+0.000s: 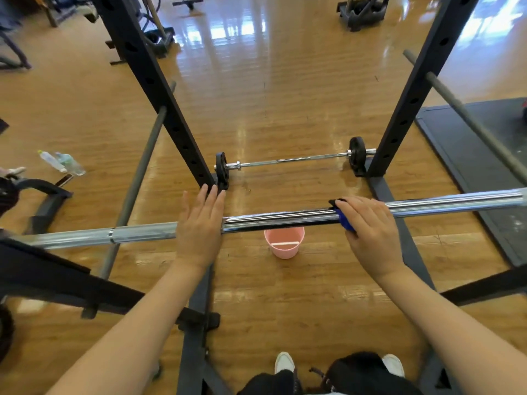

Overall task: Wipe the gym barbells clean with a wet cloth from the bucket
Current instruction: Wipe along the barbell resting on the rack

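Observation:
A long chrome barbell [273, 218] lies across the rack at waist height, running from left to right. My left hand [199, 226] lies flat on top of the bar with its fingers straight. Further right, my right hand [370, 232] wraps a blue cloth [345, 222] round the bar, and only an edge of the cloth shows by the thumb. Below the bar a pink bucket [284, 243] stands on the wooden floor. A second, thinner barbell [293, 159] with small black plates rests on the floor between the rack posts.
Two black rack uprights [159, 89] [410, 95] rise on either side, with grey safety bars [137, 178] [467, 118] beside them. Black base rails [196, 323] run under me. Bottles and a phone [61, 163] lie at left, and a dark mat [484, 155] lies at right.

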`<action>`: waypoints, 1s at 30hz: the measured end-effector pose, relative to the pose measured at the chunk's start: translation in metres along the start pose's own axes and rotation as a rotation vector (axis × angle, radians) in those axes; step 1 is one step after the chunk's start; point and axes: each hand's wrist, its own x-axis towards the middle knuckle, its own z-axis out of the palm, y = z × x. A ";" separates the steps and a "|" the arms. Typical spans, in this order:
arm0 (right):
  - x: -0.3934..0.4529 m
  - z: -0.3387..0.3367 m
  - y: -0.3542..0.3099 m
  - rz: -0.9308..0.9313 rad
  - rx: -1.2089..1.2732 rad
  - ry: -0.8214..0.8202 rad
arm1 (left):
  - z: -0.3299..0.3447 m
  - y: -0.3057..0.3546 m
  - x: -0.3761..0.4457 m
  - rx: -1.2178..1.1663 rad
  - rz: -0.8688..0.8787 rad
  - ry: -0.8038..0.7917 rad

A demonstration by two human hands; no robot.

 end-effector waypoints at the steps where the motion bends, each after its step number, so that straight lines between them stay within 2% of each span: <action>1: 0.001 0.000 -0.003 0.015 -0.005 0.004 | -0.001 0.002 0.000 0.000 -0.009 -0.021; 5: 0.003 0.000 -0.011 0.068 -0.003 0.038 | -0.005 0.003 0.004 0.034 -0.007 -0.118; 8: 0.008 0.002 -0.016 0.111 0.018 0.030 | -0.017 0.006 0.010 0.054 -0.039 -0.250; 12: 0.015 0.008 -0.037 0.055 0.071 -0.004 | -0.031 0.008 0.021 0.052 -0.029 -0.480; 15: 0.019 0.002 -0.035 -0.023 0.111 -0.089 | -0.040 0.008 0.028 0.006 -0.047 -0.587; 17: 0.015 -0.009 -0.021 -0.052 0.103 -0.108 | -0.044 0.009 0.030 0.037 -0.022 -0.602; 22: 0.009 -0.021 -0.011 0.147 0.067 -0.079 | -0.041 0.012 0.024 0.103 -0.033 -0.540; 27: 0.030 0.003 -0.052 -0.044 0.146 -0.135 | -0.039 0.012 0.022 0.081 -0.050 -0.508; 30: 0.030 -0.005 -0.035 -0.090 0.142 -0.188 | -0.039 0.011 0.022 0.060 -0.045 -0.492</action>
